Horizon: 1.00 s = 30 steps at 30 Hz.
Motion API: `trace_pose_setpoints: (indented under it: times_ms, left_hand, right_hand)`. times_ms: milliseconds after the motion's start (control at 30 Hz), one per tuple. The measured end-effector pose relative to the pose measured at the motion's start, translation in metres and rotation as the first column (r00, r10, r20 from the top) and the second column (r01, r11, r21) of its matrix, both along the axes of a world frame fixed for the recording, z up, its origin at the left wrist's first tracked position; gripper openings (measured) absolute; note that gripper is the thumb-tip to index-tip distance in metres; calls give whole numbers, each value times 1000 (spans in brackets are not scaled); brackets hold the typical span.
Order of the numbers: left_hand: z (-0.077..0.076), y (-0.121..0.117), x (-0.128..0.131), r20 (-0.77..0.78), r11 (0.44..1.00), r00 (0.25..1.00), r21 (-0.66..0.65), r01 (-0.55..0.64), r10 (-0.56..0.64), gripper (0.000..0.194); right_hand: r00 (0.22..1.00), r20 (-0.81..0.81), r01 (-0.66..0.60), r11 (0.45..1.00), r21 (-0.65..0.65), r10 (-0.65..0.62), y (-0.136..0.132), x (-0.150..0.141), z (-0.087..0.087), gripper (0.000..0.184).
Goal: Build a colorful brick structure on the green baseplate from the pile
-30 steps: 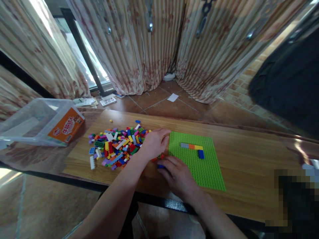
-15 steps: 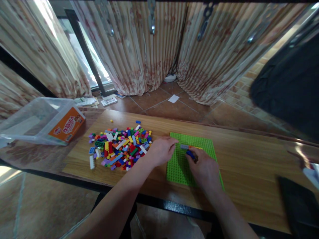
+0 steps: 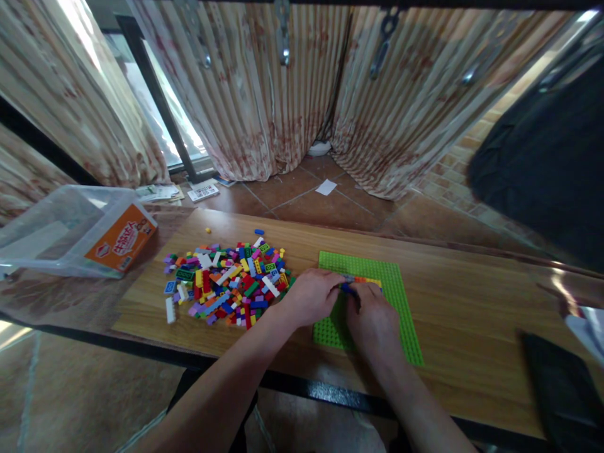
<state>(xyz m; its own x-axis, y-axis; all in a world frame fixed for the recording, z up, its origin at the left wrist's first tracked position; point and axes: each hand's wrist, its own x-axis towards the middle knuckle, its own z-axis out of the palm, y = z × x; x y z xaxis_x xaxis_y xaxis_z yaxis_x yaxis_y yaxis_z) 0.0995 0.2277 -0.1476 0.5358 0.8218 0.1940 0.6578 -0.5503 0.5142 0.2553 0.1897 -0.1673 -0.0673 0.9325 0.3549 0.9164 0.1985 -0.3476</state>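
A green studded baseplate [image 3: 403, 314] lies under both hands. On it a short row runs left to right: a grey brick [image 3: 348, 278], an orange brick [image 3: 361, 279] and a yellow brick [image 3: 376, 283]. Just on the near side of that row is a blue brick [image 3: 348, 289], partly covered by fingers. My right hand [image 3: 375, 318] pinches the blue brick from the right. My left hand [image 3: 315, 294] has its bent fingertips closed at the brick's left end. Whether the blue brick is pressed onto the plate is hidden.
Left of the plate lies a heap of mixed bricks [image 3: 231, 283], with a small blue brick [image 3: 259, 232] and a yellow piece [image 3: 208, 230] behind it. A clear plastic bin [image 3: 106, 236] stands at the far left. A black flat object [image 3: 559, 384] rests at the right.
My left hand has moved right to meet the blue brick. My right hand has shifted slightly left and up with the brick, which is now close to the row.
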Motion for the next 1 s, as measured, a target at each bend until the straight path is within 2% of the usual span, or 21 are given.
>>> trace_pose_setpoints:
  times_ms: [167,367,533,667,833,900,1000]
  left_hand:
    - [-3,0,0,9,1000,1000,-3,1,-1,32]
    - [-2,1,-1,16,1000,1000,-19,7,-7,35]
    - [1,0,-1,21,999,1000,-36,5,-4,31]
    - [1,-2,2,20,999,1000,-30,24,-24,32]
    - [0,-3,4,-4,1000,1000,-12,-6,6,34]
    - [-1,-2,3,-11,1000,1000,-8,-17,17,34]
    - [-1,-1,1,-23,999,999,4,-32,32,31]
  right_hand:
    - [996,2,-90,996,28,90,-6,-6,0,23]
    - [991,-51,-123,992,25,124,-5,-3,-1,22]
    - [994,-64,-85,996,42,87,-2,2,-2,24]
    - [1000,6,-18,999,40,18,-3,6,3,24]
    - [996,87,11,1000,16,-12,-5,5,6,23]
    - [995,98,1,1000,9,-2,-4,3,5,21]
    - [996,51,-78,997,-4,79,-2,0,2,19]
